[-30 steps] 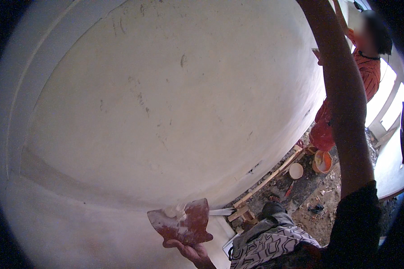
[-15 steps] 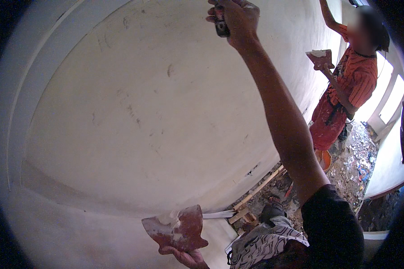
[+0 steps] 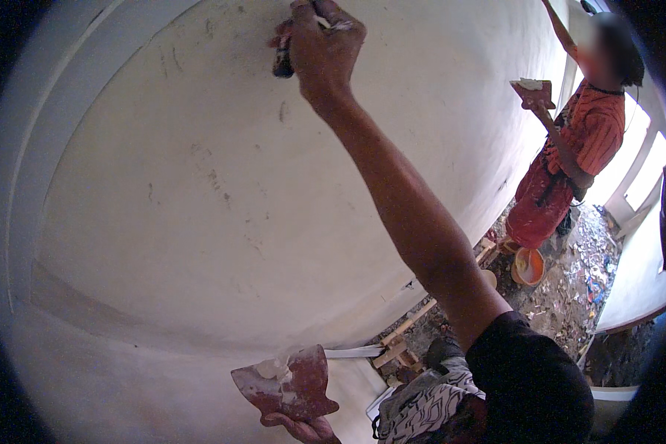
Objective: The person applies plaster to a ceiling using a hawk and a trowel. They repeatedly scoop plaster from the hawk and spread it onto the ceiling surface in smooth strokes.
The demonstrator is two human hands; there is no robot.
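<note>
White plastered wall [image 3: 200, 185] fills the view; the right hand [image 3: 322, 48], now lower at twelve o'clock, grips a putty knife [image 3: 283, 59]; the left hand [image 3: 303, 428] clasps a red hawk [image 3: 285, 385] at six.

My right hand [image 3: 320, 46] is up at twelve o'clock, pressed to the wall [image 3: 200, 192], so nothing passes beyond it there. From nine to eleven o'clock the wall face is bare, with open room to sweep across. My own right arm crosses the middle toward five o'clock. At six o'clock my left hand [image 3: 300, 428] holds a board [image 3: 285, 385] just off the wall. At two o'clock another person [image 3: 570, 163] blocks the way; a bucket [image 3: 529, 266] and wood strips [image 3: 414, 325] clutter the floor at four.
</note>
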